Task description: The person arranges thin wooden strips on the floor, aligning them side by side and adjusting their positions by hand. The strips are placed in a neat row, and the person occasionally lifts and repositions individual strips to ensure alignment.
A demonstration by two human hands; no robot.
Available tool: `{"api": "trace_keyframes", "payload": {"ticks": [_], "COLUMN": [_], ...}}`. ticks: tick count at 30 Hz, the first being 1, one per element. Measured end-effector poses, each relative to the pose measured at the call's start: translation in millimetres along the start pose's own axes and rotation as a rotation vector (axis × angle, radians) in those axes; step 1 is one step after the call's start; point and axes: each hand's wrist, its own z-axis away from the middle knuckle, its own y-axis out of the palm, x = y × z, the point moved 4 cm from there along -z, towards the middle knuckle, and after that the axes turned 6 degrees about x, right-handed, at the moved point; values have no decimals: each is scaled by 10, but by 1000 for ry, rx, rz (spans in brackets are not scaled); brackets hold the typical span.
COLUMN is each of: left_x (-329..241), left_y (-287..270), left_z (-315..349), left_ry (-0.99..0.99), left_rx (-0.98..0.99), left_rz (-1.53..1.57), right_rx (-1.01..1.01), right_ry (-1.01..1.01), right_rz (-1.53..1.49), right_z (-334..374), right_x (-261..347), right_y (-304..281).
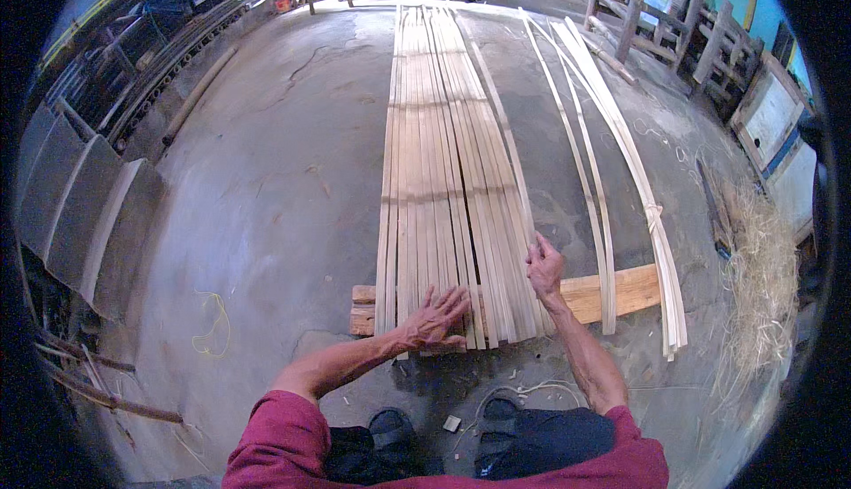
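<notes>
Floor: grey concrete floor (266, 187) of an open workshop, cracked and dusty, seen from my head camera looking down past my knees.
Strips: long pale bamboo strips (439, 161) lie side by side in a flat sheet running away from me, their near ends resting across a wooden plank (620, 292) that lies crosswise on the floor.
Left hand: my left hand (434, 319) lies palm down on the near ends of the strips, fingers spread apart and flat, clamped on nothing, just pressing where the strips cross the plank.
Right hand: my right hand (544, 267) is at the right edge of the sheet, fingers pinched together on the outermost strip, a little farther from me than the left hand.
Loose strips: a few separate loose strips (603, 223) curve along the floor to the right, apart from the sheet, also crossing the plank.
Bundle: farther right a tied bundle of strips (651, 214) arcs along the floor, knotted about midway.
Shavings: a heap of straw-coloured shavings (762, 285) lies at the right rim.
Left side: grey panels (80, 205) lean at the left edge.
Background: wooden frames (674, 28) stand at the far right.
Me: red sleeves and dark shoes (390, 425) show at the bottom.
</notes>
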Motion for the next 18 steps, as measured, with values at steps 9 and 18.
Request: {"api": "trace_keyframes", "payload": {"ticks": [9,18], "left_x": [-147,-48], "left_y": [40,52], "left_z": [-73,-48], "left_ry": [21,94], "left_rx": [65,56], "left_rz": [-22,54], "right_rx": [124,124], "right_ry": [105,2], "right_rz": [-81,-44], "right_z": [-325,-453], "right_x": [392,965], "right_y": [499,722]}}
